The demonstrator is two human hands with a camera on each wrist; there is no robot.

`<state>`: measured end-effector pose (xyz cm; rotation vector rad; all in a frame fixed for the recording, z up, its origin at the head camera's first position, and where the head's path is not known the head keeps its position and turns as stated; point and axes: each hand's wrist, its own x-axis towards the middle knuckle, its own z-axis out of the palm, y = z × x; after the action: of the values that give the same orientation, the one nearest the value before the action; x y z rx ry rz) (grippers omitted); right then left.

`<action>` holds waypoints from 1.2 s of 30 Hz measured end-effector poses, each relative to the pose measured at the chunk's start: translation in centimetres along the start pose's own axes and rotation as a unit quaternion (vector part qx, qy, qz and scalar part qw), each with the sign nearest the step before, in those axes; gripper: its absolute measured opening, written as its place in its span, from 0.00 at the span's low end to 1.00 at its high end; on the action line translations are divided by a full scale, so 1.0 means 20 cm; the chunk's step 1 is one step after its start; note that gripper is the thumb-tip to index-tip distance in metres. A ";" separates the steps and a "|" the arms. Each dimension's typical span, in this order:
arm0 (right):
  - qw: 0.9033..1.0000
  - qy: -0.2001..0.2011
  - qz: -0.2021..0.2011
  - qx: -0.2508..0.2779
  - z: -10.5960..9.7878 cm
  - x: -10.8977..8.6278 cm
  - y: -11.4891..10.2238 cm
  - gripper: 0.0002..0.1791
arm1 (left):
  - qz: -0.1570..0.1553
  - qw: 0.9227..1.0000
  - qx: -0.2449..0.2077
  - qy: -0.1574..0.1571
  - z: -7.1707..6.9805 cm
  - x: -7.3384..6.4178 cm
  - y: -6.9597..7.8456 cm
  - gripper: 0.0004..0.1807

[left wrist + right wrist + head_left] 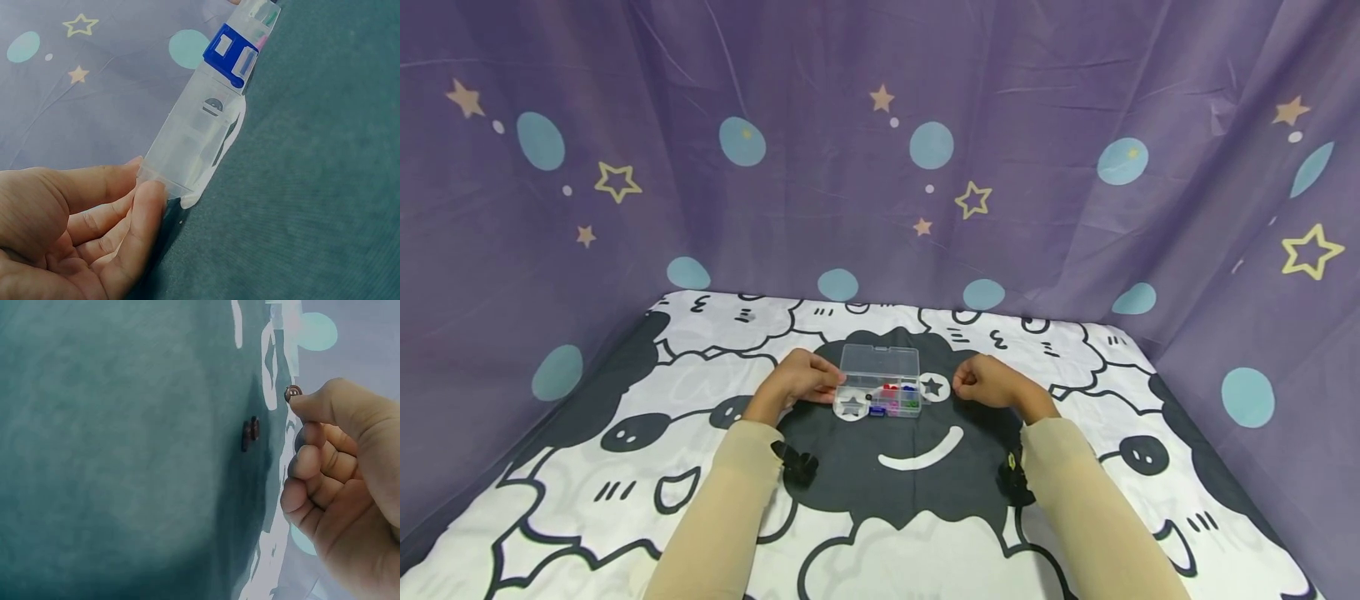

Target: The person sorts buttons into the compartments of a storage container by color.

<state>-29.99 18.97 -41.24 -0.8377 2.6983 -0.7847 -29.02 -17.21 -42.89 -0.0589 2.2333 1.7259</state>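
A clear plastic compartment box (880,363) stands on the dark face of the printed cloth with its lid raised. My left hand (805,377) grips its left end, thumb and fingers at the corner in the left wrist view. A blue latch (230,55) sits on the box's front wall. Small red, blue, pink and green pieces (891,397) lie in its right compartments. To the right of the box, my right hand (350,469) pinches a small brown button (292,394) between thumb and fingertip, its other fingers curled. More small brown buttons (250,432) are on the dark cloth near that hand.
The cloth (917,492) has white and black cartoon sheep shapes and covers the whole table. Behind and at both sides hangs a purple curtain (835,225) with stars and blue spots. Cream sleeves (718,508) cover both forearms, with dark straps at the wrists.
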 end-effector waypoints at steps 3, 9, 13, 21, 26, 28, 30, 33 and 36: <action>1.000 0.005 -0.005 0.003 0.00 0.01 -0.02 0.06 | 0.001 1.000 -0.001 0.001 0.00 0.00 0.00 0.09; 1.000 0.011 -0.013 0.007 -0.02 0.02 -0.07 0.04 | -0.001 1.000 0.000 0.004 0.00 0.01 0.00 0.09; 1.000 0.008 -0.023 0.008 -0.02 0.03 -0.10 0.03 | 0.001 1.000 0.002 0.004 0.00 0.01 0.00 0.09; 0.999 0.009 -0.040 0.001 0.01 0.06 -0.14 0.04 | 0.002 1.000 0.003 0.002 0.00 0.00 0.00 0.09; 0.999 0.010 -0.049 -0.006 0.03 0.08 -0.16 0.05 | 0.003 1.000 0.008 0.002 0.00 0.00 0.00 0.09; 0.999 0.009 -0.052 -0.006 0.04 0.09 -0.18 0.06 | 0.003 1.000 0.008 0.003 0.00 0.00 0.00 0.09; 0.999 0.005 -0.052 0.000 0.04 0.09 -0.19 0.06 | 0.002 1.000 0.008 0.005 0.00 0.00 0.00 0.10; 0.998 0.002 -0.060 0.003 0.06 0.10 -0.21 0.06 | 0.002 1.000 0.008 0.005 0.00 0.00 0.00 0.10; 0.998 0.004 -0.068 0.002 0.07 0.11 -0.22 0.07 | 0.000 1.000 0.011 0.004 0.00 0.00 0.00 0.10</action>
<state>-29.18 14.04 -40.07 -1.0296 2.6680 -0.8220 -29.06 -17.27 -42.89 -0.0606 2.2594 1.7034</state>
